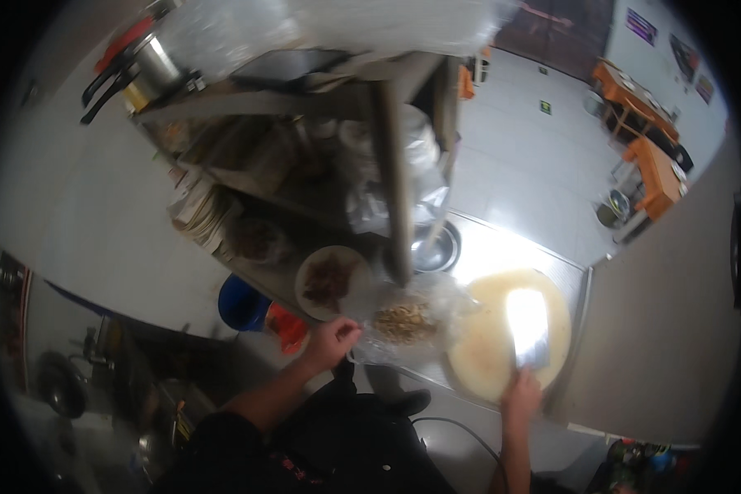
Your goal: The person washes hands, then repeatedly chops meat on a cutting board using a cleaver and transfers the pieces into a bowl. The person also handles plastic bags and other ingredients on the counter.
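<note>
My right hand (522, 395) grips the handle of a cleaver (530, 324), whose broad blade shines with glare. The blade is over a round, pale cutting board (478, 346); I cannot tell whether it touches. My left hand (333, 343) has its fingers curled beside a clear plastic bag (383, 352), and whether it pinches the plastic is unclear. Light brown shredded food (406, 323) lies in that bag, left of the board. Just beyond my left hand is a white plate (312, 296) with dark red pieces, seemingly meat (330, 281).
A shelf post (392, 185) rises behind the bag. Near it sits a steel bowl (435, 247). A blue bucket (242, 302) and a red plastic bag (287, 327) are low on the left. A grey panel (642, 333) borders the board's right side.
</note>
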`<action>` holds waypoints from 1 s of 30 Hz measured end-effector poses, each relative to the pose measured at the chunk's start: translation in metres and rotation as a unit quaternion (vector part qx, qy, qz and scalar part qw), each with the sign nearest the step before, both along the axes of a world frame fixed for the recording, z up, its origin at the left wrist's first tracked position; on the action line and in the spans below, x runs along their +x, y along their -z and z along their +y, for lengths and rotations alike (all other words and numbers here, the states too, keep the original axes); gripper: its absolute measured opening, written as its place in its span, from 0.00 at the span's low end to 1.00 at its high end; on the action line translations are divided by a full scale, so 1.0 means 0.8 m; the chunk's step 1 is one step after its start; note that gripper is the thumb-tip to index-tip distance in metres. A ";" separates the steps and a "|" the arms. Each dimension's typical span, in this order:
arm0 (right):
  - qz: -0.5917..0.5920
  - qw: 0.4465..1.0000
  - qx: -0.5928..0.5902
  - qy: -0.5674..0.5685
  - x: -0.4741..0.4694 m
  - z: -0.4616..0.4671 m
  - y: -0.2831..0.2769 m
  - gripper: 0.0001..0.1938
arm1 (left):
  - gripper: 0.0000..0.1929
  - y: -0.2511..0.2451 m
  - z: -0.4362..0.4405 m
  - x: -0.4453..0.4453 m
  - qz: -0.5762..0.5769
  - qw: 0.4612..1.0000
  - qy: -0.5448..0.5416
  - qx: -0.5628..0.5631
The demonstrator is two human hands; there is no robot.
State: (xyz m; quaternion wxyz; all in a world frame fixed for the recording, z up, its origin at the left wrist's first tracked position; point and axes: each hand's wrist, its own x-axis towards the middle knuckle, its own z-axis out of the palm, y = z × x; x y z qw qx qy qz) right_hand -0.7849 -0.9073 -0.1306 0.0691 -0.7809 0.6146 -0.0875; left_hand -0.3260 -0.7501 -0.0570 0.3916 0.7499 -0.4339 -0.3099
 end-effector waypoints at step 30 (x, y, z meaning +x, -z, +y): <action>-0.495 0.717 0.287 0.398 0.385 0.140 -0.035 0.22 | 0.14 0.096 -0.086 0.204 -0.015 0.966 0.255 0.044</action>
